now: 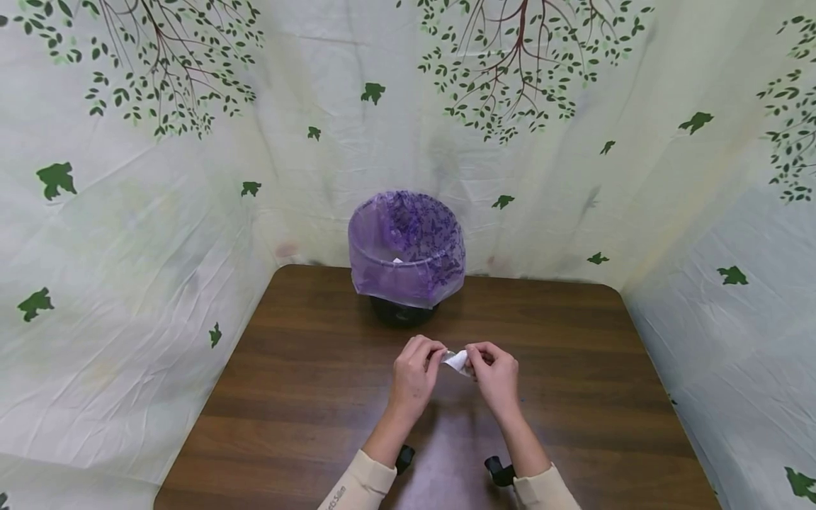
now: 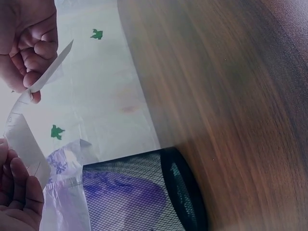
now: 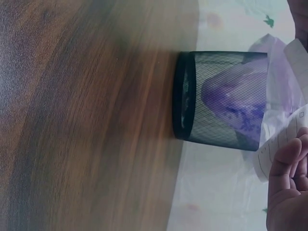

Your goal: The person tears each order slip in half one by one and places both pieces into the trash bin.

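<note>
A small white slip of paper [image 1: 457,361], curled and bent, is stretched between both hands just in front of the bin. Faint printed lines show on the paper slip [image 2: 24,137] in the left wrist view. My left hand [image 1: 413,375] pinches its left end between thumb and fingers. At the other end, my right hand [image 1: 496,375] pinches the paper, with fingers curled. The right wrist view has the paper slip [image 3: 279,144] beside the right hand [image 3: 288,187], while the left hand is mostly cut off at the frame edge.
Beyond the hands stands a black mesh bin [image 3: 226,96] with a purple bag [image 1: 408,273] lining it and folded over its rim. A small white scrap [image 1: 397,261] shows inside. The brown wooden table [image 1: 306,397] is bordered by leaf-patterned curtains [image 1: 319,184].
</note>
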The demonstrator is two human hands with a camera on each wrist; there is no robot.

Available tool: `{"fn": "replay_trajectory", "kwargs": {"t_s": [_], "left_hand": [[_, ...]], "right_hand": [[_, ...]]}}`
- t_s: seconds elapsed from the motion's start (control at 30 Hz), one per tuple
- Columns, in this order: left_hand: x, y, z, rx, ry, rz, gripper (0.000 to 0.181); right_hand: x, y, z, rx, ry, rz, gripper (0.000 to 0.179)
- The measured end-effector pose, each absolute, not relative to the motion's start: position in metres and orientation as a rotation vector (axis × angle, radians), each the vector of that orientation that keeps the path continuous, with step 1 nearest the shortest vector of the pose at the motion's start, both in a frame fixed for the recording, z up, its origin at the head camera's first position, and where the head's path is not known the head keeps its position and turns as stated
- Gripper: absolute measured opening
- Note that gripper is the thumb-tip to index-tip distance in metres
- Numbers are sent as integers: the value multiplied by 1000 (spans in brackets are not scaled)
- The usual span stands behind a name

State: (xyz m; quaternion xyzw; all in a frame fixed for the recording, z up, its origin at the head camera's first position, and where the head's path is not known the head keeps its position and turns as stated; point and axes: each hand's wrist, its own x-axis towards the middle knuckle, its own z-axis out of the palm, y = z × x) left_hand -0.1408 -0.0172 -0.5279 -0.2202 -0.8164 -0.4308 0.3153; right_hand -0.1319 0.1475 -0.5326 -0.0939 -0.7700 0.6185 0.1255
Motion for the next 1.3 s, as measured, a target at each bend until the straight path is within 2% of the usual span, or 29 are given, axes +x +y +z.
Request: {"fn": "replay_trajectory", "kwargs": {"t_s": [0.9,1.3], "left_hand": [[-144,-25,-523,-587,-2062,-1167,8],[-149,-40,-503,-565,-2017,-1181,6]], "right_hand": [[-137,178,-539,-441,-2173,1789,16],[-148,174,-522,-374,-2192,1774,16]]}}
